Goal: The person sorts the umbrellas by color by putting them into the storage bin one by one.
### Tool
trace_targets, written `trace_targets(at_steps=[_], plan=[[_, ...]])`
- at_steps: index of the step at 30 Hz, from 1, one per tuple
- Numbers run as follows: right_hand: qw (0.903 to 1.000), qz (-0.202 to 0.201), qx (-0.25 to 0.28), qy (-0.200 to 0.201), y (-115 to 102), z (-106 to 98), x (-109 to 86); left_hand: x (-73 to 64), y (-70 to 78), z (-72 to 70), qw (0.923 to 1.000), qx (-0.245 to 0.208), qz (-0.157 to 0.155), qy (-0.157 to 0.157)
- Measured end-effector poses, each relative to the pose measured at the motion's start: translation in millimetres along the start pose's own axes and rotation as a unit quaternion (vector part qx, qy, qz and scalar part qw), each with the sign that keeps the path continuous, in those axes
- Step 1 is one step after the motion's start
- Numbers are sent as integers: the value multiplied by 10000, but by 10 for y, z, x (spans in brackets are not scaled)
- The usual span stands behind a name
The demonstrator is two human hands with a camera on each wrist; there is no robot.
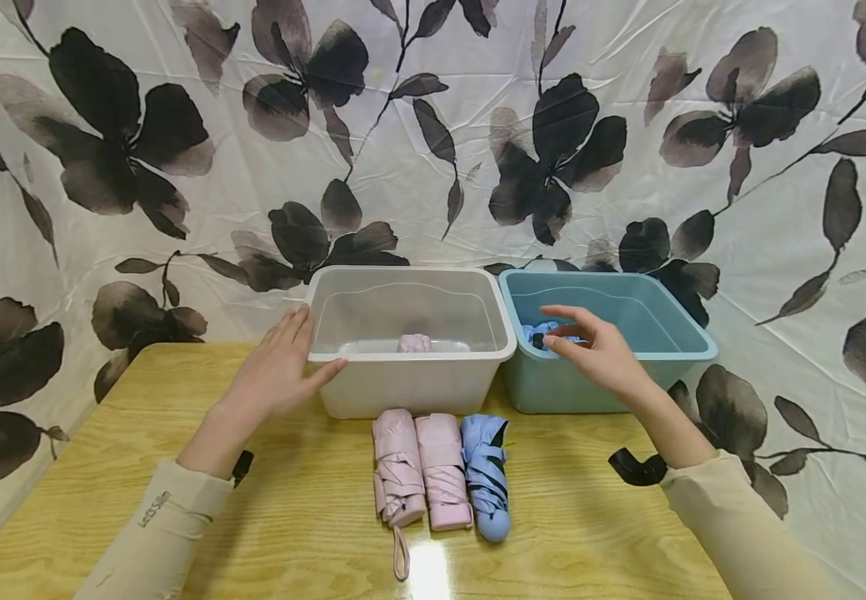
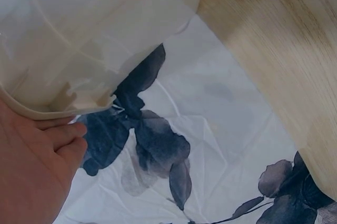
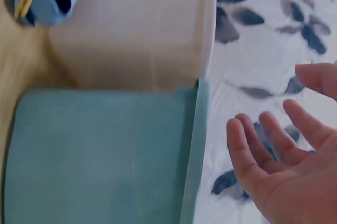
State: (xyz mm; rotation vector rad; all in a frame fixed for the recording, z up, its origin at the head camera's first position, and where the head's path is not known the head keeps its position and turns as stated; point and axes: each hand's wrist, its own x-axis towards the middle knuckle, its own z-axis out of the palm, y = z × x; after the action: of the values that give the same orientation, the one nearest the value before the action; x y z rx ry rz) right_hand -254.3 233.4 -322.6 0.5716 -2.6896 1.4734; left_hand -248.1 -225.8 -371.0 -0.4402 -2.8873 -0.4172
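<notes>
My left hand (image 1: 277, 367) rests on the left rim of the white bin (image 1: 410, 385), thumb over the front edge. In the left wrist view its fingers (image 2: 63, 134) lie against the outside of that rim. A folded pink umbrella (image 1: 414, 342) shows inside this bin. My right hand (image 1: 599, 352) hovers over the near rim of the teal bin (image 1: 575, 387), thumb and fingers apart with nothing between them. Below it in the bin lies a folded blue umbrella (image 1: 533, 333), partly hidden by the hand.
Two folded pink umbrellas (image 1: 398, 467) (image 1: 443, 475) and a folded blue umbrella (image 1: 486, 479) lie side by side on the wooden table (image 1: 297, 517), in front of the white bin. A flower-printed cloth (image 1: 417, 150) hangs behind the bins, which stand close together.
</notes>
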Motion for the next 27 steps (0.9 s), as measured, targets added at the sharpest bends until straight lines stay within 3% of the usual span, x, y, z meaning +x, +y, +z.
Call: trace_targets(at_steps=[9, 19, 23, 27], plan=[[9978, -601, 239, 124, 40, 352, -200, 10, -10, 11, 10000, 36, 7, -11], [9924, -1089, -544, 186, 225, 845, -372, 10, -15, 25, 10000, 40, -14, -14], [9911, -1048, -814, 76, 300, 1020, -422, 7, -13, 16, 10000, 46, -23, -18], [9850, -881, -1476, -124, 383, 1168, -467, 4, -12, 15, 10000, 61, -26, -29]])
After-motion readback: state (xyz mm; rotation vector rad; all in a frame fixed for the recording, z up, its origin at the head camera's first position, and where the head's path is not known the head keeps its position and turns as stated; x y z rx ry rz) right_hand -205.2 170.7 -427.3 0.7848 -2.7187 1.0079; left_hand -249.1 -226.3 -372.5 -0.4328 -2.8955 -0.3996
